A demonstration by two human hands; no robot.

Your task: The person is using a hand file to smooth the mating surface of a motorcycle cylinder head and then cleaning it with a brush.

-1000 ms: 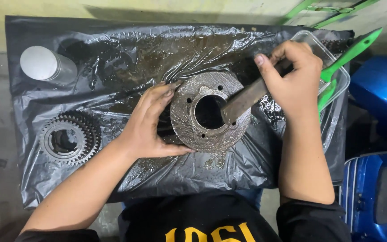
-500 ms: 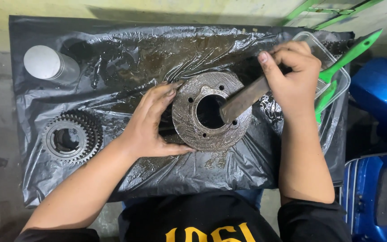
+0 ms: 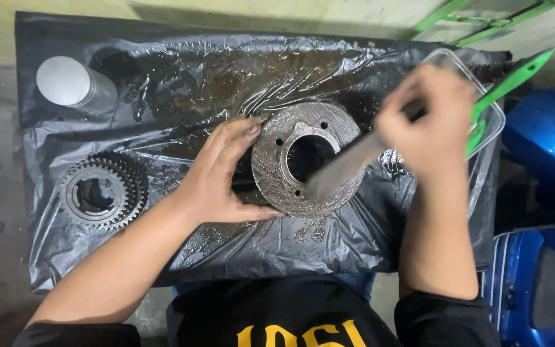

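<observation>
The left hand (image 3: 223, 172) is lying flat, fingers spread and thumb out. The right hand (image 3: 433, 114), motion-blurred, is curling closed in a fist, forearm reaching up from below.

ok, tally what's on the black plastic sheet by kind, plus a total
Round metal disc with centre hole, steadied by the left hand: 1
Gear cluster: 1
Silver cylindrical can: 1
Clear plastic container: 1
Blurred flat metal tool in the right hand: 1
Total: 5
</observation>
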